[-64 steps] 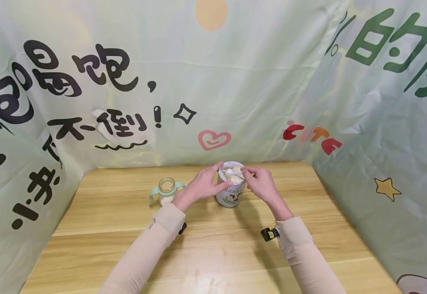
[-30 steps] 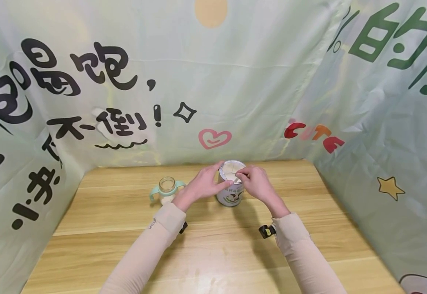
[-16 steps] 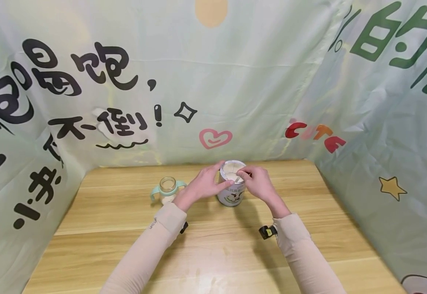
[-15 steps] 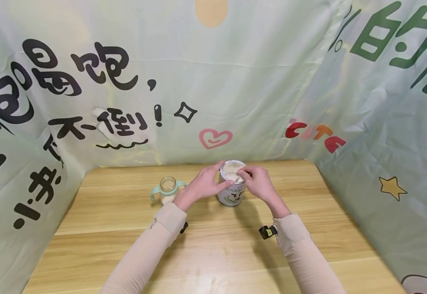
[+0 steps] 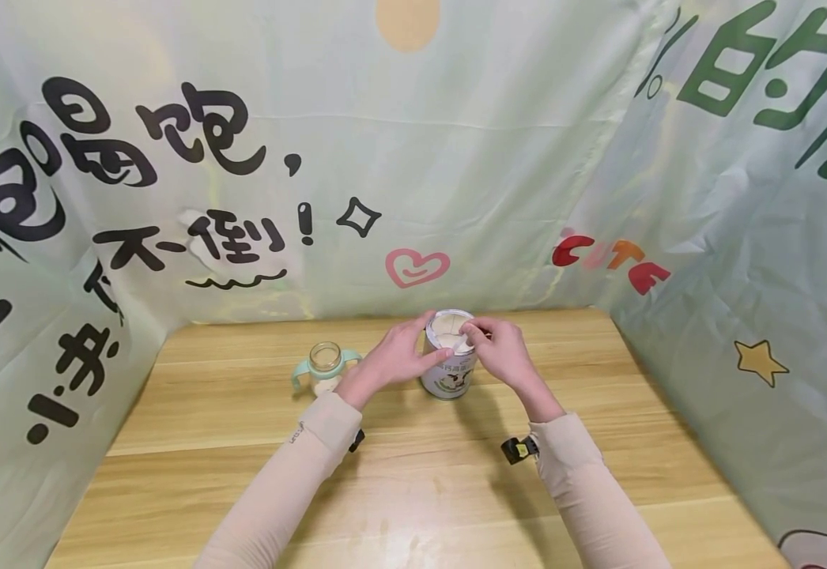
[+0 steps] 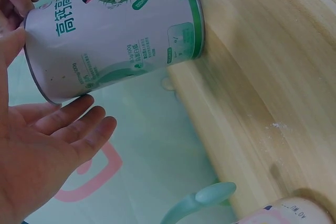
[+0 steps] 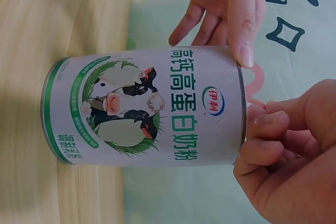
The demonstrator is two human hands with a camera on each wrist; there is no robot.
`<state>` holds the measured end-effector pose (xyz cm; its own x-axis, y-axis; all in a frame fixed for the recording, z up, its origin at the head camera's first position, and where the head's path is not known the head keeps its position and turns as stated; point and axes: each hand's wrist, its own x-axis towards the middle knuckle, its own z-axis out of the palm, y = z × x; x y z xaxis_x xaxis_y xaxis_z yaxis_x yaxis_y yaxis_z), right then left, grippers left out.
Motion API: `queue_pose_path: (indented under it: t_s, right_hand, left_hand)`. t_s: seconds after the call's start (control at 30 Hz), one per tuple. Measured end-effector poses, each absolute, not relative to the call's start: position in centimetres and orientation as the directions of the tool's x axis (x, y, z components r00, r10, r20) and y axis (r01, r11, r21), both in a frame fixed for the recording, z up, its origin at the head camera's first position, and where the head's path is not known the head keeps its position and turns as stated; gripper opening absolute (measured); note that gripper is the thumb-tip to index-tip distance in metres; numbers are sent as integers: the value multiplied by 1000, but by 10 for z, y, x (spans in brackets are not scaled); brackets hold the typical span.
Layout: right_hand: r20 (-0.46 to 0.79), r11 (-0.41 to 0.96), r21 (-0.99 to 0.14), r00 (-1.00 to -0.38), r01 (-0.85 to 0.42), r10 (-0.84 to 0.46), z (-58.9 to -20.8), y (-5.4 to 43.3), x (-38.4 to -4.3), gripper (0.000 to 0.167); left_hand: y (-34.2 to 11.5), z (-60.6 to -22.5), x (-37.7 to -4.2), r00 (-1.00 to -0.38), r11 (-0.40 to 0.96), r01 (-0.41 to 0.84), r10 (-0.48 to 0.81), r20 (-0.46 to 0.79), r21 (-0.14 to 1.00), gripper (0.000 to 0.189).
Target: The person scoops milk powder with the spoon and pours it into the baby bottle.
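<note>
The white milk powder can (image 5: 447, 382), with a cow picture and green base band, stands uncovered on the table, pale powder inside. My left hand (image 5: 401, 356) holds it near the rim, thumb at the front and fingers along the left side. At the right of the opening, my right hand (image 5: 504, 352) pinches the handle of a pale scoop (image 5: 460, 343) just inside the rim. How much powder the scoop holds cannot be made out. In the right wrist view the can (image 7: 147, 108) hides the scoop, and the fingertips of my right hand (image 7: 294, 150) are curled at its rim.
Left of the can, behind my left forearm, stands an uncapped baby bottle (image 5: 325, 359) with mint-green handles and something pale in its bottom. White powder specks (image 6: 278, 125) lie on the wooden table (image 5: 413, 482). A printed cloth (image 5: 499, 197) encloses the back and sides.
The heaped scoop seen earlier above the can went down into the powder. My right hand has since risen slightly with the scoop near the rim. My left hand keeps its hold.
</note>
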<state>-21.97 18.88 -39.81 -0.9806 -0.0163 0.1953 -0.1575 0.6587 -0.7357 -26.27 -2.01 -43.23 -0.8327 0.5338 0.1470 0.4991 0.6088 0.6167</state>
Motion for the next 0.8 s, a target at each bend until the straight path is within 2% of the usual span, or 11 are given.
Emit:
queue_pose_path:
  t_s: [0.4, 0.8]
  right_hand:
    - [183, 640, -753, -983, -154, -22, -400, 191, -219, 24]
    - [248, 600, -792, -957, -110, 152, -401, 193, -219, 27]
  left_hand:
    - [-20, -433, -263, -825, 601, 515, 541, 164, 611, 93]
    - [-19, -435, -264, -825, 604, 518, 540, 167, 606, 92]
